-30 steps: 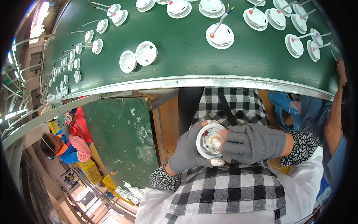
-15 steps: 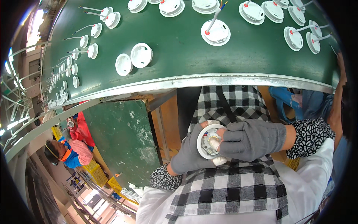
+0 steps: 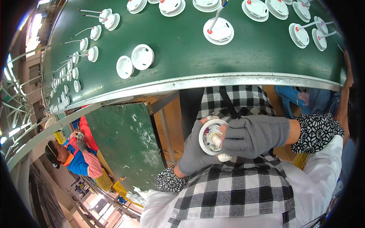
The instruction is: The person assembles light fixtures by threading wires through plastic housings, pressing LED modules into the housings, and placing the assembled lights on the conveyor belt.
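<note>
Gloves of grey knit cover both hands, which meet in the lap just below the near metal edge of the green conveyor belt (image 3: pixel 182 41). The left hand (image 3: pixel 194 152) cups a round white lamp housing (image 3: pixel 211 136) from underneath and behind, its fingers curled around the rim so that the open face tilts up toward the camera; coloured wiring shows inside the shell. The right hand (image 3: pixel 253 136) comes in from the right and lies over the housing's right side, fingers folded together, with the fingertips pressing a small white part at the centre of the housing. The housing sits between the two palms, touching both, above a black-and-white checked apron (image 3: pixel 235 190). On the belt, two white round covers (image 3: pixel 135 61) lie side by side near the near edge, left of centre, and another white housing with a lead (image 3: pixel 218 31) stands farther back toward the middle; more white housings line the far edge and the left end. Yellow crates (image 3: pixel 114 185) stand on the floor at lower left, near a seated co-worker (image 3: pixel 74 157).
</note>
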`<state>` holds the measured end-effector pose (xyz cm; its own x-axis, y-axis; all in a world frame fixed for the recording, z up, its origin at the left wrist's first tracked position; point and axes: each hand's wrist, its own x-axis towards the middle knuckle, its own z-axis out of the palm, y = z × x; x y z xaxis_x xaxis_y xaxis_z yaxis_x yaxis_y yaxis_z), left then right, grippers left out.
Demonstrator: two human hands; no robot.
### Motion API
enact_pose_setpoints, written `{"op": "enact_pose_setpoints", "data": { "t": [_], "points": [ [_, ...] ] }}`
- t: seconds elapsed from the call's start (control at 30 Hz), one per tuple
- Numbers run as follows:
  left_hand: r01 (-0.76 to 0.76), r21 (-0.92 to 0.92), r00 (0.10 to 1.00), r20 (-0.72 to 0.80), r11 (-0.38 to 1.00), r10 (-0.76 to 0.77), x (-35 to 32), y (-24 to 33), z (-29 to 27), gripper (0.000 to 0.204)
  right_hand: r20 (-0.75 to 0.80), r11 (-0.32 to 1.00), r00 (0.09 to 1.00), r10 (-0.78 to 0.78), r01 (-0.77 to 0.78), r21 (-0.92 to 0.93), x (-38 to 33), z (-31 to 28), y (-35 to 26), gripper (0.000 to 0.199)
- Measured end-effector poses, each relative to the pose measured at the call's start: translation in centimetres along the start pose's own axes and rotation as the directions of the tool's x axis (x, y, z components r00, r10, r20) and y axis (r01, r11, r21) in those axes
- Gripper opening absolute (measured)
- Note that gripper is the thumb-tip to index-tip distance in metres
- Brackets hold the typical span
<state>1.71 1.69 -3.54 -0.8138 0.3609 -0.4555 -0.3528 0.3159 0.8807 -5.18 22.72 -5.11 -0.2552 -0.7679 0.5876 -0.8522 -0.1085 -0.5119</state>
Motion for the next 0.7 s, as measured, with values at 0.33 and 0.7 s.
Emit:
{"op": "enact_pose_setpoints", "data": {
  "t": [0.33,0.7],
  "points": [
    [-0.042,0.06,0.955,-0.292,0.997,0.058,-0.6,-1.2,2.2,0.1,-0.057,0.99,0.989,0.136,-0.135,0.031,-0.4,0.2,-1.4,0.031],
    [0.07,-0.388,0.935,-0.296,0.919,-0.197,-0.7,-2.6,2.9,0.097,-0.058,0.995,0.997,0.047,-0.052,-0.083,-0.1,-0.4,0.0,0.027]
  ]
}}
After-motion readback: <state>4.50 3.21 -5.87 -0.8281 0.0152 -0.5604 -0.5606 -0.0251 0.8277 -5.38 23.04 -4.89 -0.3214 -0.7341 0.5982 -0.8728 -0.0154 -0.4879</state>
